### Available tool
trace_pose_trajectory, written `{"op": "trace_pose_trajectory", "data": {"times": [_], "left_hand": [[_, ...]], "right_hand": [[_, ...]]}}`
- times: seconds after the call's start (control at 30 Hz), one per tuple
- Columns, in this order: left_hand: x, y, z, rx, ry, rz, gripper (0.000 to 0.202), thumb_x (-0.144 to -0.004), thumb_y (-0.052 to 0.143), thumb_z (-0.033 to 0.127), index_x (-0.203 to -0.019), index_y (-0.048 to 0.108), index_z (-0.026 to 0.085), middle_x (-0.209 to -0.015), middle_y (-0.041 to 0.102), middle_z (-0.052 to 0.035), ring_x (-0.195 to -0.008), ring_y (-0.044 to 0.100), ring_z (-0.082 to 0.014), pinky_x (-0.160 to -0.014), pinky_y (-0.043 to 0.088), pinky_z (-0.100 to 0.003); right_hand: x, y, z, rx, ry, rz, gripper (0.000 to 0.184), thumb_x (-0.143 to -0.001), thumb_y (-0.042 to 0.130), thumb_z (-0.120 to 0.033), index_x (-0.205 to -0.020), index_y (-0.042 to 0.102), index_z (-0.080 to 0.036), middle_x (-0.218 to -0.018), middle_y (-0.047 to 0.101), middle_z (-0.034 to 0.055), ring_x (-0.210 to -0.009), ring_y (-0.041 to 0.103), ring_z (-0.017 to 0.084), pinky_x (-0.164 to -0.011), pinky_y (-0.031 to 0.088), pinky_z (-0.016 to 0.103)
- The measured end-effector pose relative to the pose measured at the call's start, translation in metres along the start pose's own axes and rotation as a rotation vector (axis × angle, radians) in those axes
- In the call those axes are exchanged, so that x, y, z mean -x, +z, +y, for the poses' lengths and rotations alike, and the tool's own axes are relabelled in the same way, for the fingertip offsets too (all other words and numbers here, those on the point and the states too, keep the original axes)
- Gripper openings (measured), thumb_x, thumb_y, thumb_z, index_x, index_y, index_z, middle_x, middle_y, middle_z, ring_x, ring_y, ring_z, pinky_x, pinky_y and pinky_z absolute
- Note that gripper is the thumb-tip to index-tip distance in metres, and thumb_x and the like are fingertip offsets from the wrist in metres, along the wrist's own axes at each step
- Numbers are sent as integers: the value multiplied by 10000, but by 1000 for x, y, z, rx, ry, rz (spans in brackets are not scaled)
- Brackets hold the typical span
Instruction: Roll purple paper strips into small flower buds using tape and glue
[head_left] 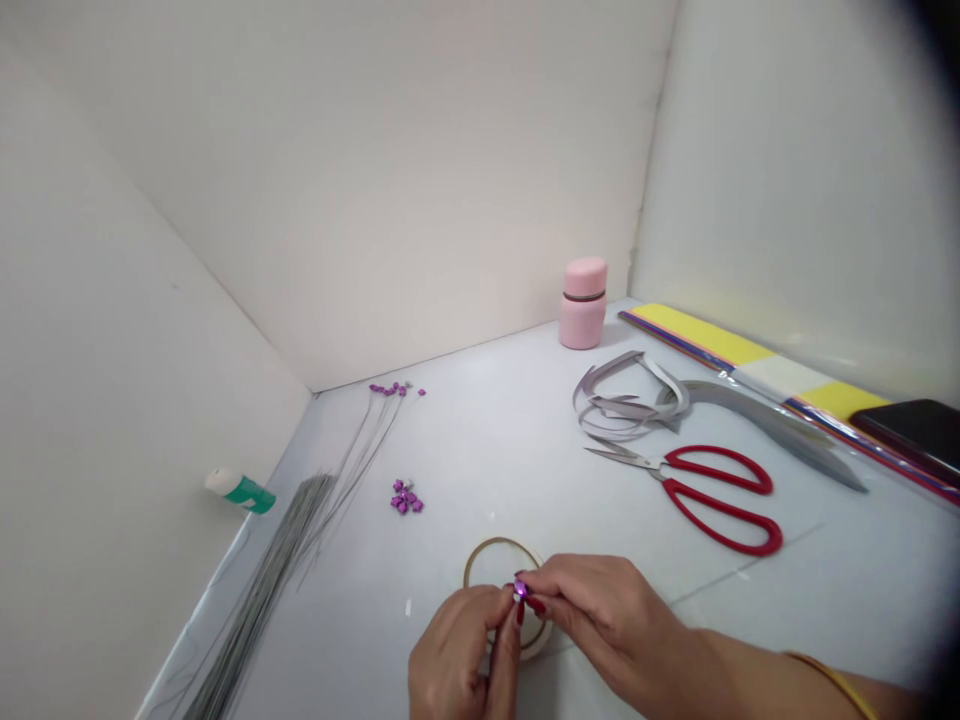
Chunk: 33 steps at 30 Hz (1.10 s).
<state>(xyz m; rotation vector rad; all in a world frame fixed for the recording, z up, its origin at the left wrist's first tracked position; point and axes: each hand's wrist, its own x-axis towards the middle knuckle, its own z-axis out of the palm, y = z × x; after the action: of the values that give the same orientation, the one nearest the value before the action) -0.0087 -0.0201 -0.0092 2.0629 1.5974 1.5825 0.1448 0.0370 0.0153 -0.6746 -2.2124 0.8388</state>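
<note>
Both hands meet at the lower middle of the table, fingertips pinched around one small shiny purple folded star (521, 588). My left hand (466, 645) grips it from the left, thumb and forefinger closed. From the right, my right hand (611, 620) pinches the same piece; the fingertips hide part of it. Under the hands lies a roll of tape (487, 545), partly covered. A small pile of purple stars (406, 498) sits farther up and left. Beyond it, several thin wires (367, 440) end in purple stars (390, 389).
A bundle of grey wires (262, 590) lies at left, near a green-and-white bottle (244, 491). Red-handled scissors (664, 465) lie open at right, below curled paper strips (630, 400). Behind are a pink jar (583, 305), yellow packaged sheets (705, 335) and a dark phone-like object (915, 432).
</note>
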Motion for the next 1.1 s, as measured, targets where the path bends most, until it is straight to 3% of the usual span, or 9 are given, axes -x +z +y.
{"op": "trace_pose_trajectory", "data": {"times": [0.23, 0.43, 0.67, 0.8, 0.9, 1.0, 1.1], "left_hand": [[1, 1, 0, -29, 37, 21, 266, -702, 540, 7, -869, 585, 209, -709, 667, -25, -642, 613, -132, -631, 465, -209], [-6, -4, 6, 142, -217, -100, 157, -770, 512, 106, -803, 609, 225, -688, 651, 7, -611, 594, -101, -574, 434, -173], [-6, -4, 10, 240, -313, -113, 130, -773, 527, 153, -744, 625, 233, -649, 637, 28, -588, 578, -98, -568, 421, -175], [-7, -3, 10, 310, -411, -147, 111, -785, 522, 209, -752, 628, 210, -678, 648, -4, -602, 589, -115, -564, 444, -190], [-8, -1, 12, 340, -499, -96, 69, -761, 559, 243, -788, 603, 198, -704, 632, -10, -626, 605, -125, -581, 476, -195], [-8, 0, 14, 315, -487, -51, 43, -743, 582, 241, -758, 587, 200, -679, 602, 4, -611, 591, -119, -576, 482, -193], [-10, -1, 14, 269, -407, -92, 92, -781, 532, 225, -724, 599, 198, -658, 606, -2, -599, 577, -122, -565, 459, -202]], "right_hand": [[1, 1, -3, 23, 12, -23, 202, -877, 372, -165, -882, 574, -150, -705, 623, 44, -652, 572, 125, -624, 420, 205], [-2, -2, 0, -203, 150, -58, 207, -892, 381, -217, -994, 559, -194, -812, 628, 20, -730, 576, 111, -687, 428, 186], [-2, -3, -2, -197, 107, -90, 222, -887, 373, -190, -903, 595, -198, -772, 632, 10, -712, 573, 105, -677, 414, 179], [-3, -2, -1, -217, 188, -59, 227, -885, 376, -229, -850, 595, -181, -695, 608, 12, -647, 559, 111, -628, 424, 188], [-4, -1, -1, -244, 254, -29, 212, -877, 404, -265, -876, 597, -177, -727, 619, 22, -660, 565, 120, -631, 432, 199], [-3, 0, -1, -278, 275, -24, 212, -871, 419, -281, -883, 603, -177, -735, 622, 24, -664, 563, 124, -633, 432, 207], [-2, 2, -3, -334, 296, -36, 215, -862, 436, -298, -852, 613, -177, -707, 607, 17, -649, 546, 124, -619, 423, 214]]}}
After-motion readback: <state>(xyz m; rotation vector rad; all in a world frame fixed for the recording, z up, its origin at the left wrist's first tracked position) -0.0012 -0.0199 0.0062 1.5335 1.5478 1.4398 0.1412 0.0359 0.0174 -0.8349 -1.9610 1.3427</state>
